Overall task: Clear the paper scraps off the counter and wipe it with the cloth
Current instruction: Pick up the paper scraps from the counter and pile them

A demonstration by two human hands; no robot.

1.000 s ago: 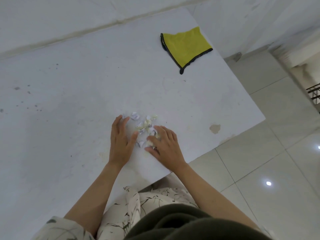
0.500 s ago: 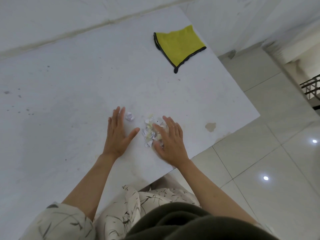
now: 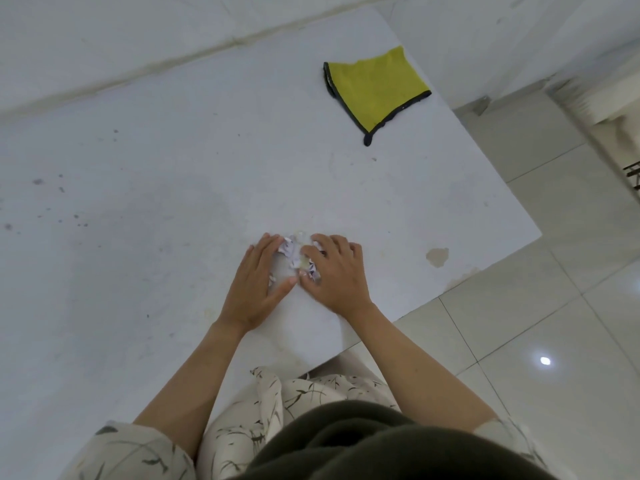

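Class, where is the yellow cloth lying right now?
In the head view the cloth lies flat at the far right of the counter, near its right edge, well beyond both hands and the scraps.

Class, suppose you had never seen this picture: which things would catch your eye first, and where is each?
First, the yellow cloth with its dark edging, lying flat at the counter's far right corner. Next, the left hand and right hand near the front edge, cupped either side of a small heap of paper scraps. A brownish stain sits to the right of the hands.
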